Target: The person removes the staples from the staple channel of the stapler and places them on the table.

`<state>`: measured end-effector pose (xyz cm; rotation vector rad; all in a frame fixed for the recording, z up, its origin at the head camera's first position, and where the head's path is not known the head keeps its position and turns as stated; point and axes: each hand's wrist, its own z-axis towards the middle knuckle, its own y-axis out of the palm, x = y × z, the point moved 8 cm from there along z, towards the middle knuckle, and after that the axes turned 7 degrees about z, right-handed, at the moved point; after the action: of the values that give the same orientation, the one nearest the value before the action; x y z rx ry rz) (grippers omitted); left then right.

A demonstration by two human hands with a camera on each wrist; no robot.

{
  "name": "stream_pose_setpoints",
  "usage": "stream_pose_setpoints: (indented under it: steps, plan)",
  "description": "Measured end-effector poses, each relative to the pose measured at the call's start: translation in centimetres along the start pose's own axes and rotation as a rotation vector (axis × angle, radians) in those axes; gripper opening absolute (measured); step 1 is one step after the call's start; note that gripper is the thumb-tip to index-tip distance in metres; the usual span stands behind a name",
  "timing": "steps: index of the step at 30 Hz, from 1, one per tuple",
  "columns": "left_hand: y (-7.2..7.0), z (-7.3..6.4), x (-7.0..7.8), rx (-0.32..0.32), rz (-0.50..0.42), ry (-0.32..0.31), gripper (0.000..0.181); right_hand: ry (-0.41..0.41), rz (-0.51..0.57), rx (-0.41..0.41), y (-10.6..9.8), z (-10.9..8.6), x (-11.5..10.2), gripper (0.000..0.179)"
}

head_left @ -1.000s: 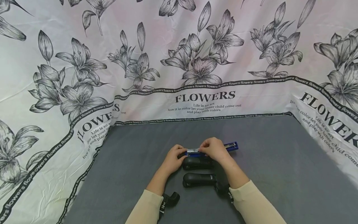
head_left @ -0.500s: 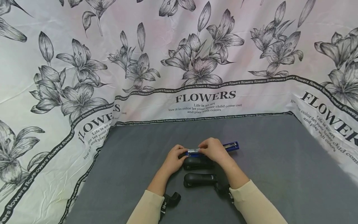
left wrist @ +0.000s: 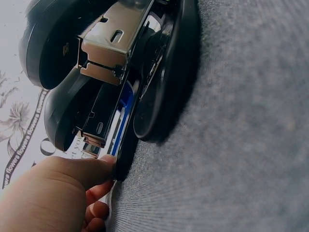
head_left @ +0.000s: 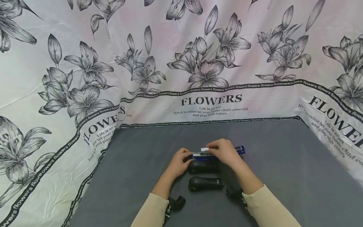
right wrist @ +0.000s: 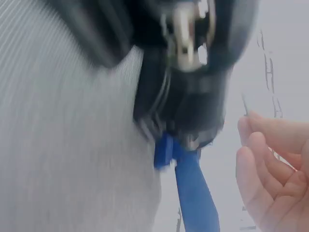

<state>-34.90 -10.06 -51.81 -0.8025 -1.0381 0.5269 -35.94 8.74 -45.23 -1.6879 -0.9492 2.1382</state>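
A blue stapler (head_left: 240, 150) lies folded open on the grey table, its metal tray toward the left. My left hand (head_left: 179, 162) pinches the left end of it between thumb and fingers; in the left wrist view the thumb (left wrist: 91, 170) presses at that tip. Just above the tray, my right hand (head_left: 225, 153) pinches a small silver strip (head_left: 204, 149), which looks like a strip of staples. The right wrist view shows it as a thin sliver (right wrist: 245, 105) at the fingertips, apart from the blue stapler (right wrist: 195, 198).
Two black staplers lie nearer to me, one (head_left: 202, 167) right alongside the blue stapler and the other (head_left: 205, 183) closer to the front. Black wrist mounts (head_left: 177, 203) sit at both cuffs. A flower-printed cloth (head_left: 210, 107) borders the grey tabletop (head_left: 147, 142) at the back and sides.
My right hand has lifted slightly from the stapler's tray, with the silver strip now raised above it. The left hand keeps its hold on the stapler's end. The head view has shifted a little.
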Motion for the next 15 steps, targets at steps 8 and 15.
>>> stream_pose_setpoints:
  steps: [8,15]
  plan:
    - [0.0,-0.2,0.2,-0.009,0.004,-0.005,0.029,0.010,0.048,0.004,-2.4,-1.6,0.2,0.024]
    - [-0.1,-0.2,0.2,-0.002,0.010,0.007,0.029,-0.004,0.084,0.003,-3.6,-2.6,-0.4,0.022]
